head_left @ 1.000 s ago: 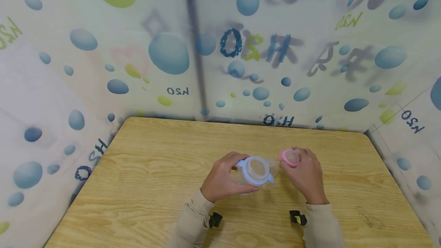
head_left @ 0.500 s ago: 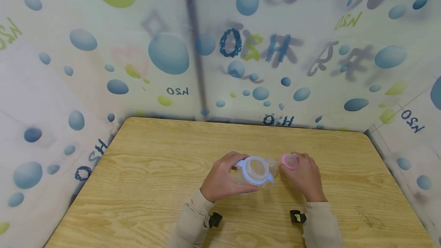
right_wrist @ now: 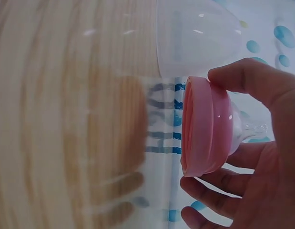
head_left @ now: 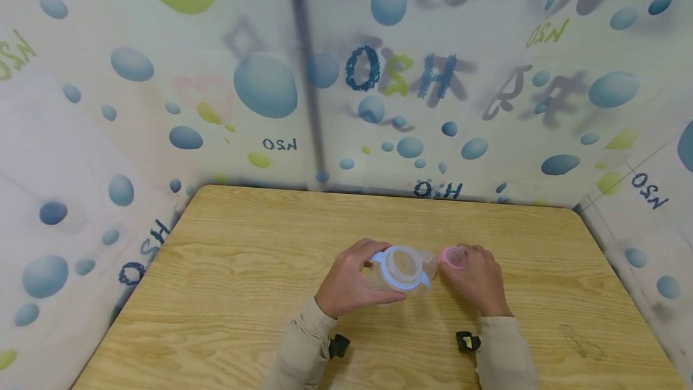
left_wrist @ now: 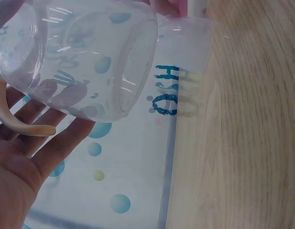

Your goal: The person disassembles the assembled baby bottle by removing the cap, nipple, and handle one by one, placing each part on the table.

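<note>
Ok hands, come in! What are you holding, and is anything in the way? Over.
Left hand gripping clear baby bottle. Right hand holding pink collar with nipple. Translucent bottle cap on table between them, possibly in the way.

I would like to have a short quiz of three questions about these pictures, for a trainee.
1. Which hand holds the pink ring with the teat?
2. True or false: the left hand holds a clear bottle.
3. Where is the translucent cap? A) inside the bottle; B) on the table, between the bottle and the pink ring; C) in the left hand.
Key: 1. The right hand. 2. True. 3. B.
</note>
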`<state>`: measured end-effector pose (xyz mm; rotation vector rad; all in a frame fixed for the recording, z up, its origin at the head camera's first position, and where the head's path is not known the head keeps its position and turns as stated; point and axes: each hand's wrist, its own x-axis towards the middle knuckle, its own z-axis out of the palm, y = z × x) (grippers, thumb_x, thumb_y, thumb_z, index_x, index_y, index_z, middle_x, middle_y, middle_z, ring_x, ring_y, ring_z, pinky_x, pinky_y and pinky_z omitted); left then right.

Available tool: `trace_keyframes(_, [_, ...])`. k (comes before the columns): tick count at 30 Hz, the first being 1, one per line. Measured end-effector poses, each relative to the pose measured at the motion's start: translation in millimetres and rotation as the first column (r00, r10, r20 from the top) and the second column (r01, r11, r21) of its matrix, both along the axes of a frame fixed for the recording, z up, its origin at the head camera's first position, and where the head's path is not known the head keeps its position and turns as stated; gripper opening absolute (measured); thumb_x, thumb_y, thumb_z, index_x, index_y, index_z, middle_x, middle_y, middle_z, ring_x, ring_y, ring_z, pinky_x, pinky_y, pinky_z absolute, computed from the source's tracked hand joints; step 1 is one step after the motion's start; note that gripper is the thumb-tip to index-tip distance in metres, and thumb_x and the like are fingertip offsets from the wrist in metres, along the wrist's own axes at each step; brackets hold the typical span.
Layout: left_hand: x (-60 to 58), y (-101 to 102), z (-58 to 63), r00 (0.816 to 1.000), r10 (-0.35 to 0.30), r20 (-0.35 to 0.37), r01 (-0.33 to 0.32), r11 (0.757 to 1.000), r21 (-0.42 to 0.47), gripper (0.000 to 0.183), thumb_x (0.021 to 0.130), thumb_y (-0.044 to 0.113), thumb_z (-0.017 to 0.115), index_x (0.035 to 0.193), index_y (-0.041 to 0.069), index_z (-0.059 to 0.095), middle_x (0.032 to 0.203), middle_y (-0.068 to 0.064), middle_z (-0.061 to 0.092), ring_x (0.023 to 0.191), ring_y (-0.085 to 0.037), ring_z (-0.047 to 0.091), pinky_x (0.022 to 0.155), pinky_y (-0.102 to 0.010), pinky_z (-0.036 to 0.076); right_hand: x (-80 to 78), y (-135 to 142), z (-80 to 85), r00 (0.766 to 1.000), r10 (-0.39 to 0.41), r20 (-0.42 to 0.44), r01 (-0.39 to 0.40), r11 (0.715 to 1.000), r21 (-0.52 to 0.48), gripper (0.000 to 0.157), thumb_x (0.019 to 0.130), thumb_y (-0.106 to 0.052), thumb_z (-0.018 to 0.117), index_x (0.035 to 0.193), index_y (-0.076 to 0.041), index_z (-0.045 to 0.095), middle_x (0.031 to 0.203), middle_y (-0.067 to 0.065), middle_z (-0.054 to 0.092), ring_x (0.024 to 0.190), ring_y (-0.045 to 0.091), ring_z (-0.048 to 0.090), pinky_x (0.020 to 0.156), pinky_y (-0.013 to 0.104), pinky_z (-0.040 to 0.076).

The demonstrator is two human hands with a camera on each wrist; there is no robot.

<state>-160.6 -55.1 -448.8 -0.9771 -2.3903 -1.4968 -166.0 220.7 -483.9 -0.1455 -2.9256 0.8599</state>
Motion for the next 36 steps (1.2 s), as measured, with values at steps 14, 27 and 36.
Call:
trace_keyframes(14, [-0.3, 0.1, 0.1, 1.0, -0.003, 0.003, 0.003, 1.0, 0.002, 0.072, 0.064, 0.033, 0.095, 0.125, 0.01, 0.065, 0.111, 0.006, 0.064, 0.098, -0.009, 0.061, 0.073, -0.025, 0.056, -0.2, 1.2, -4.5, 0.999, 0.028, 0.021, -0.029, 0.999, 0.024, 0.063, 0.085, -0.039, 0.075, 0.123, 0.01, 0.061, 0.116, 0.03, 0.061, 0.109, 0.047, 0.054, 0.092, 0.066, 0.039])
trace_keyframes(27, [-0.1, -1.1, 1.2, 1.0, 0.006, 0.001, -0.006, 1.0, 0.003, 0.072, 0.063, 0.033, 0.096, 0.126, 0.016, 0.064, 0.112, 0.008, 0.064, 0.099, -0.009, 0.061, 0.073, -0.026, 0.056, 0.9, 1.2, -4.7, 0.997, 0.038, 0.06, -0.041, 0.998, 0.04, 0.063, 0.084, -0.039, 0.076, 0.122, 0.01, 0.062, 0.116, 0.03, 0.061, 0.11, 0.047, 0.054, 0.093, 0.066, 0.04])
trace_keyframes(36, [-0.4, -1.7, 0.6, 1.0, 0.007, -0.024, -0.007, 1.0, 0.015, 0.072, 0.063, 0.035, 0.095, 0.125, 0.015, 0.065, 0.112, 0.006, 0.064, 0.097, -0.01, 0.061, 0.072, -0.028, 0.057, -0.3, 2.8, -7.0, 0.998, 0.041, 0.048, -0.043, 0.998, 0.035, 0.063, 0.082, -0.038, 0.077, 0.122, 0.008, 0.062, 0.115, 0.028, 0.062, 0.109, 0.046, 0.054, 0.09, 0.065, 0.042])
